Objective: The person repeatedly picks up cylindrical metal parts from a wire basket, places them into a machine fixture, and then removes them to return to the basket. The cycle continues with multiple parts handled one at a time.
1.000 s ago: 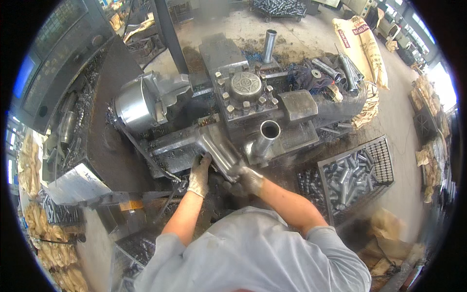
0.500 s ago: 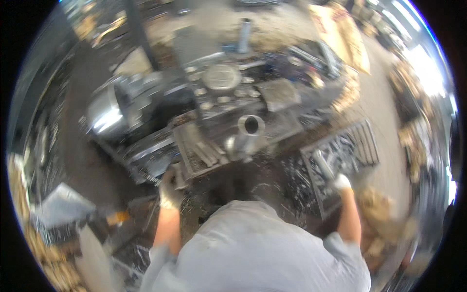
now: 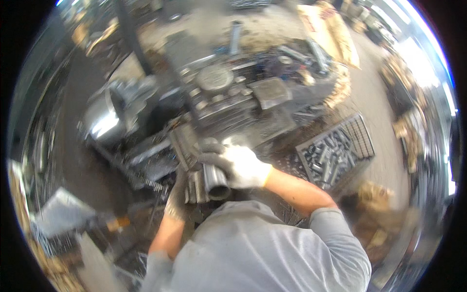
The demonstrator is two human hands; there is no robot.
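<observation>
My right hand (image 3: 238, 165), in a white glove with dark fingers, reaches across in front of me. Its fingers are closed round a short, wide metal tube (image 3: 219, 187), whose open end tilts toward me. Close by on the left, my left hand (image 3: 178, 197), in a soiled grey glove, is held against a metal piece (image 3: 195, 186) beside the tube. Its fingers look curled, but what they grip is blurred and partly hidden. Just beyond both hands lies a metal tray (image 3: 182, 145) on the front of the machine.
A lathe-like machine with a shiny round chuck (image 3: 103, 119) stands at the left. Its carriage bears a round plate (image 3: 214, 78) and several bolts. To the right, a wire crate (image 3: 361, 136) holds several short metal tubes (image 3: 328, 153). Sacks (image 3: 331, 34) lie beyond the machine.
My right hand has come left from the crate and closed round a tube in front of me. The upright tube seen on the machine's front no longer shows there. My left hand has shifted slightly inward.
</observation>
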